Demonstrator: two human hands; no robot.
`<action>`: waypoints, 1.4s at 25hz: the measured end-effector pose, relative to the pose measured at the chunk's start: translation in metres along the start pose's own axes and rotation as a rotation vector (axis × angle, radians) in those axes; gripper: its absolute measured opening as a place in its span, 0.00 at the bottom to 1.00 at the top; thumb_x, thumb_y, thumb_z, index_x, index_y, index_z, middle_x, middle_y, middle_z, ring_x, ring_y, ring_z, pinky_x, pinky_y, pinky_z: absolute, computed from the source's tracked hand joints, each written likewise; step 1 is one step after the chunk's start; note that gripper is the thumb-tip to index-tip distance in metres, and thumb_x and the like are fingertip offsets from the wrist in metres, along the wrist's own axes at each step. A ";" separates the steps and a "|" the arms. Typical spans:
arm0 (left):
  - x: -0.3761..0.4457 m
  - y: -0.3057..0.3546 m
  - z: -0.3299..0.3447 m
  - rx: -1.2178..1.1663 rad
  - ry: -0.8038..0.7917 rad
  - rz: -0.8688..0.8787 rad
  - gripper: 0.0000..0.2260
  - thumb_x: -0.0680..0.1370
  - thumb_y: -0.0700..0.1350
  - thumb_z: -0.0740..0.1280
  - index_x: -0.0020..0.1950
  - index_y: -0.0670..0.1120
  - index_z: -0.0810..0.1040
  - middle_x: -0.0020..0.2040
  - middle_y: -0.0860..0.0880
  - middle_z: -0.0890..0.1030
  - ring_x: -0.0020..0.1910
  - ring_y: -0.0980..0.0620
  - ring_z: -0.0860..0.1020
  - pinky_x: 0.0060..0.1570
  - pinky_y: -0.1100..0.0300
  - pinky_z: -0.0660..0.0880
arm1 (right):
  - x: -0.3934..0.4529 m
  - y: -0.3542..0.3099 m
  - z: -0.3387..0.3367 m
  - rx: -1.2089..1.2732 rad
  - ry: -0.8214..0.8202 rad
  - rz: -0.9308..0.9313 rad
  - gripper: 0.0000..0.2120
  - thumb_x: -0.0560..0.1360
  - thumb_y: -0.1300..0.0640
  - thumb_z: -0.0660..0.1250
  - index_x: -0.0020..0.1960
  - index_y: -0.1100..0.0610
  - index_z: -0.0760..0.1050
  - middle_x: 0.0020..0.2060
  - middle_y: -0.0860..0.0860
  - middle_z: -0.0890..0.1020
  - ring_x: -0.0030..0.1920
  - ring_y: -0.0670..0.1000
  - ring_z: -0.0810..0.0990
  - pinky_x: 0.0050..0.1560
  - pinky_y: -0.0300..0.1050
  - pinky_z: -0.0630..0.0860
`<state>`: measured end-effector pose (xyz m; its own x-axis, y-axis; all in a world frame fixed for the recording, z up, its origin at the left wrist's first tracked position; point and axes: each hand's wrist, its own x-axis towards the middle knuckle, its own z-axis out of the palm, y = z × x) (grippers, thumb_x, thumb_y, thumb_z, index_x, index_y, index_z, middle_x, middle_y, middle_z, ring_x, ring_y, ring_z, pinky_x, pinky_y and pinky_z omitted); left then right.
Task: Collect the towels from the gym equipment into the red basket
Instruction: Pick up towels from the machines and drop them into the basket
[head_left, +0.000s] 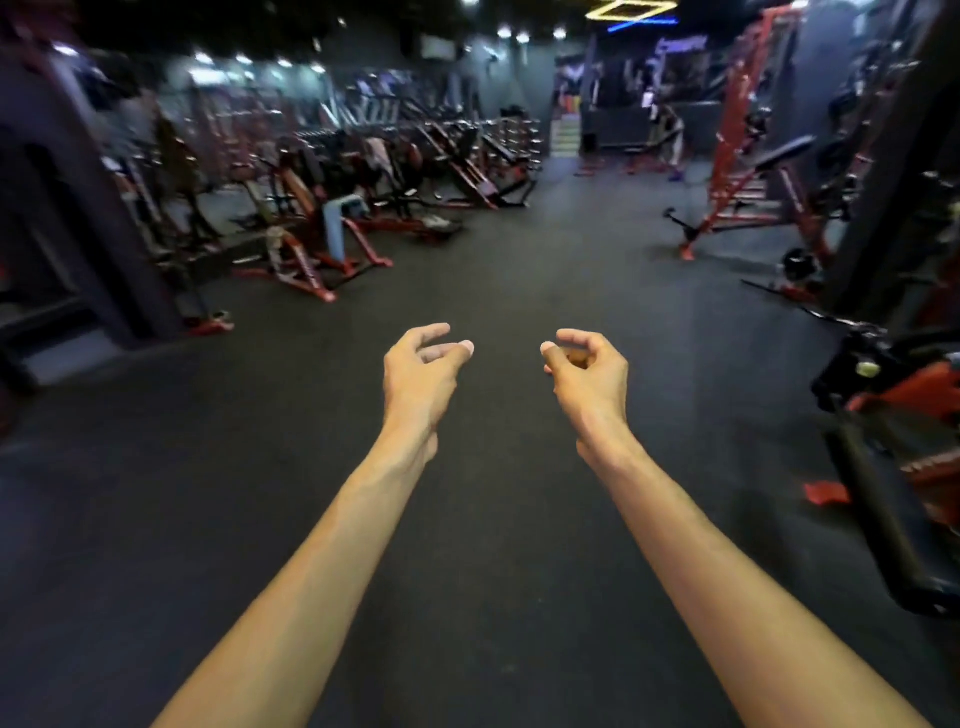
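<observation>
My left hand (420, 371) and my right hand (589, 371) are stretched out ahead of me over the dark gym floor, both empty with fingers loosely curled. A light blue towel (336, 223) hangs over a red machine on the left, well ahead of my hands. A pale towel (378, 153) seems to hang on a machine further back in the same row, though blur hides detail. No red basket is in view.
Red and black machines (306, 218) line the left side. A red rack with a bench (753, 171) and more equipment (893, 395) stand on the right. A wide aisle of dark floor (498, 249) runs between them toward steps (565, 136) at the back.
</observation>
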<state>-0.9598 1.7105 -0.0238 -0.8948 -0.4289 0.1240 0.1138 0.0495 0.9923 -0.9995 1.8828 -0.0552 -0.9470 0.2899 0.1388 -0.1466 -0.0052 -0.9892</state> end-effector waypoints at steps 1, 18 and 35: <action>0.019 0.005 -0.031 0.007 0.027 0.025 0.16 0.76 0.46 0.77 0.63 0.52 0.83 0.49 0.53 0.87 0.53 0.55 0.85 0.63 0.45 0.81 | -0.001 -0.010 0.040 0.019 -0.037 -0.023 0.09 0.74 0.47 0.76 0.53 0.44 0.82 0.42 0.46 0.88 0.47 0.48 0.88 0.56 0.57 0.85; 0.286 0.016 -0.387 0.155 0.575 0.036 0.15 0.78 0.47 0.76 0.64 0.53 0.82 0.52 0.55 0.85 0.56 0.56 0.82 0.64 0.46 0.80 | 0.033 -0.031 0.544 0.156 -0.574 -0.026 0.11 0.76 0.50 0.77 0.57 0.44 0.81 0.45 0.45 0.88 0.52 0.47 0.86 0.62 0.60 0.83; 0.549 0.040 -0.508 0.319 0.916 0.124 0.16 0.80 0.44 0.75 0.67 0.48 0.80 0.51 0.51 0.84 0.50 0.55 0.83 0.45 0.58 0.83 | 0.162 -0.066 0.876 0.247 -1.026 -0.099 0.14 0.78 0.53 0.76 0.62 0.45 0.78 0.49 0.45 0.86 0.53 0.47 0.85 0.60 0.53 0.83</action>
<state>-1.2275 1.0191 0.0814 -0.1874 -0.9321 0.3098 -0.0583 0.3254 0.9438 -1.3936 1.0918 0.0743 -0.6990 -0.6463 0.3060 -0.1812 -0.2539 -0.9501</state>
